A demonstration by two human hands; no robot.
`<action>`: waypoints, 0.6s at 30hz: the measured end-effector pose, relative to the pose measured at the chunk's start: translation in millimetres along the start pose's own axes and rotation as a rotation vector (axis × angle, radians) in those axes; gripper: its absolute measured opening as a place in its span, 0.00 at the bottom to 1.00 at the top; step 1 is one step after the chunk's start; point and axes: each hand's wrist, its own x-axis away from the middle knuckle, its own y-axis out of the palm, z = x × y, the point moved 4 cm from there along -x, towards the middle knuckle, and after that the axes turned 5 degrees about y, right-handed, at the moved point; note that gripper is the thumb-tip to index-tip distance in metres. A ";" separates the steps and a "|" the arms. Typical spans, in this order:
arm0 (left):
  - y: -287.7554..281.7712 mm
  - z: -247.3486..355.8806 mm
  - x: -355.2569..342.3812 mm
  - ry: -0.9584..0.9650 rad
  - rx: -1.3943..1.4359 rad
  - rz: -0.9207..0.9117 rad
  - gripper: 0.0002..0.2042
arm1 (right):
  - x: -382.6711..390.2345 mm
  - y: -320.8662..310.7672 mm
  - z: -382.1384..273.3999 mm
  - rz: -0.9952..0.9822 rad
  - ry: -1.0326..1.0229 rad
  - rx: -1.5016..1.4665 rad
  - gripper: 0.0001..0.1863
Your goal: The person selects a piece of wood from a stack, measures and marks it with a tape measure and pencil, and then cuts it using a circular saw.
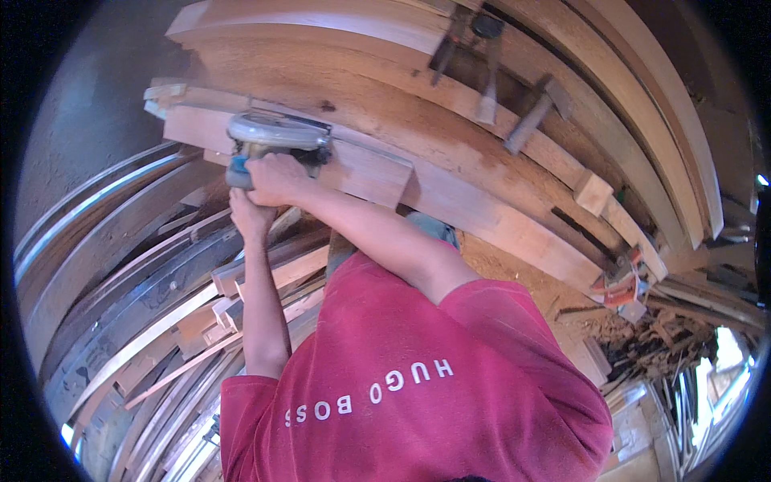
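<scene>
A circular saw [277, 132] with a silvery rounded guard rests on a pale wooden board [369, 173] lying along the near side of the bench. My right hand [277, 178] is closed round the saw's blue-green handle [237, 171]. Just below it, my left hand [251, 210] is closed at the rear of the same handle, close against the right wrist. Its fingertips are partly hidden behind the handle. The blade cannot be seen under the guard. Another long plank [498, 221] runs on to the right of the board.
On the bench lie a hammer [534, 120], a chisel-like tool [488, 100] and a small wood block [593, 193]. An orange tool [622, 287] sits at the right end. Long beams [642, 96] curve along the far side. Stacked timber [120, 265] fills the left, with offcuts [213, 321] on it.
</scene>
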 end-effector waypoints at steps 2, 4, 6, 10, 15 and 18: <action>-4.3 1.7 -3.4 -0.001 0.034 0.022 0.36 | -2.7 -2.7 -3.1 -0.012 -0.006 0.016 0.22; -14.8 9.3 -8.6 -0.036 0.058 0.025 0.37 | -8.1 -2.1 -6.7 -0.011 0.004 0.038 0.22; -17.8 16.8 -11.1 -0.079 0.055 0.028 0.39 | -11.3 -2.5 -5.3 -0.009 0.004 0.049 0.23; -23.3 7.2 -16.6 -0.114 0.077 0.023 0.44 | -19.7 1.2 -15.6 0.000 0.016 0.049 0.22; -24.8 0.8 -22.8 -0.134 0.110 0.017 0.50 | -28.9 7.4 -16.4 0.013 0.006 0.064 0.22; -28.3 -3.0 -25.3 -0.132 0.104 0.074 0.52 | -35.9 10.7 -19.5 0.026 -0.001 0.077 0.22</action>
